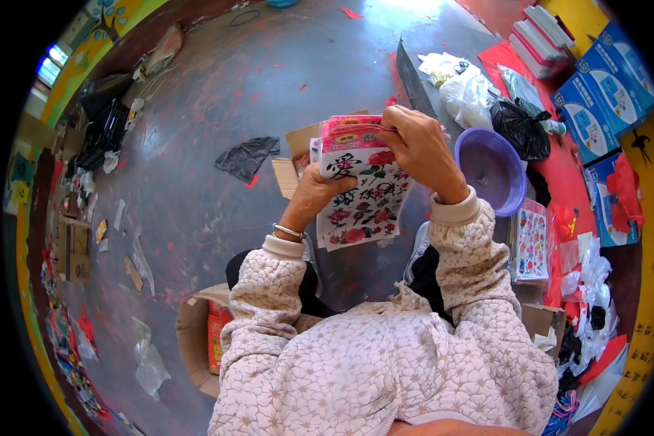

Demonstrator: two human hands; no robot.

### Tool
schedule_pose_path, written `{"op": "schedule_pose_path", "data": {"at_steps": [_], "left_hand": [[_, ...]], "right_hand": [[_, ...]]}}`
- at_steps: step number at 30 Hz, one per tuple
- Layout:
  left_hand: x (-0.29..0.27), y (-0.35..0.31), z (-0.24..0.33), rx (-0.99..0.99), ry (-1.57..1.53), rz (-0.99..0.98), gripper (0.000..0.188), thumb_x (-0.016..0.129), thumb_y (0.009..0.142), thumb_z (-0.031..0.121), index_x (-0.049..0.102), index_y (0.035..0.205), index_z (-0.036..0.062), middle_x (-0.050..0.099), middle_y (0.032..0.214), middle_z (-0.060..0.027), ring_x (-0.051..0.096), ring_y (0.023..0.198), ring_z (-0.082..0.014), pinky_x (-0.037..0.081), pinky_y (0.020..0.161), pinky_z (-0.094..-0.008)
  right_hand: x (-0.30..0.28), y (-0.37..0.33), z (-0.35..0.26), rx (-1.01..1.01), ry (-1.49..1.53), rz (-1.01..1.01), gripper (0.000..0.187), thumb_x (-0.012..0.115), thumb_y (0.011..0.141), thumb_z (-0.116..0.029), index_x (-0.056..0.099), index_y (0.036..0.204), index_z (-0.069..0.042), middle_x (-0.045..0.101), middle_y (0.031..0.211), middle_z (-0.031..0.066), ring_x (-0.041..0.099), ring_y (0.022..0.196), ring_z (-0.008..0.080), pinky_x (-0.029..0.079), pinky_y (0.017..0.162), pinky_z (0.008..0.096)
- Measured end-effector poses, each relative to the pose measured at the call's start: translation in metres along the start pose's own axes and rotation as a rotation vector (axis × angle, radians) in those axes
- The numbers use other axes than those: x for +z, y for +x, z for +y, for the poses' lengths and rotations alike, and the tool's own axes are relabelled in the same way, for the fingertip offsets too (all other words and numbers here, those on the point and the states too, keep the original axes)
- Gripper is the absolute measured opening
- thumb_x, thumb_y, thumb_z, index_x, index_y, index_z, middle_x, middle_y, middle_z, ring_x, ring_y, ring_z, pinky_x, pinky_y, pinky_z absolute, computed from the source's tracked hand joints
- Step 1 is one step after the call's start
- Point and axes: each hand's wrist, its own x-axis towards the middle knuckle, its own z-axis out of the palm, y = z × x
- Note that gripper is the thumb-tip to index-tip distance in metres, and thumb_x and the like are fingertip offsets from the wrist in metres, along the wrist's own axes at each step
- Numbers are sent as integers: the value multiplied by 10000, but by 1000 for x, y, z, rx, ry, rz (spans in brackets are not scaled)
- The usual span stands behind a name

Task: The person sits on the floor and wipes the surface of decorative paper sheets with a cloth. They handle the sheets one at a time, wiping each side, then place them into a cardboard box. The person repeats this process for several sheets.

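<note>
A stack of sticker sheets point(367, 211) printed with red roses and black characters hangs between my two hands, above the floor and my knees. My left hand point(314, 195) grips its left edge, the thumb lying across the front. At the top right corner my right hand point(416, 149) pinches the pink upper edges, where several sheets fan slightly apart. The right fingertips are partly hidden behind the paper. An open cardboard box point(285, 178) stands just behind the sheets, mostly covered by them. More rose-printed sheets point(532, 240) lie in a pile to my right.
A purple basin point(490, 171) sits right of my right hand. Beyond it are white plastic bags point(463, 94) and a black bag point(519, 127). Blue boxes point(587, 116) line the right wall. Another cardboard box point(195, 338) with red packages is by my left side. A dark plastic bag point(245, 158) lies on the floor.
</note>
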Motion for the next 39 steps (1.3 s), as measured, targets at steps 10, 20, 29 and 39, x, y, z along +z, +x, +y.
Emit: {"op": "schedule_pose_path", "data": {"at_steps": [10, 20, 29, 39], "left_hand": [[3, 3, -1, -45, -97, 61, 203, 678, 739, 41, 643, 939, 36, 629, 875, -2, 570, 788, -81, 478, 711, -245], [5, 3, 0, -17, -56, 58, 263, 681, 717, 6, 625, 972, 42, 625, 903, -5, 569, 812, -92, 473, 729, -254], [11, 6, 10, -56, 4, 69, 249, 647, 747, 4, 601, 991, 25, 614, 913, -7, 558, 810, -91, 469, 720, -257], [12, 8, -2, -5, 43, 106, 164, 626, 782, 23, 612, 944, 48, 601, 869, 28, 541, 784, -64, 449, 692, -219]], "right_hand": [[16, 2, -2, -139, -77, 130, 119, 601, 711, -31, 505, 782, -35, 556, 745, 99, 568, 649, 303, 447, 570, 370], [21, 2, -4, -188, -86, 179, 166, 582, 651, -4, 528, 801, -52, 583, 758, 87, 580, 670, 282, 451, 614, 358], [20, -2, -4, -164, -33, 223, 238, 570, 679, -6, 578, 912, -52, 610, 729, 88, 599, 658, 247, 457, 638, 338], [27, -4, -3, -144, -131, 182, 62, 590, 695, -52, 574, 755, -59, 619, 691, 56, 613, 665, 218, 452, 625, 329]]}}
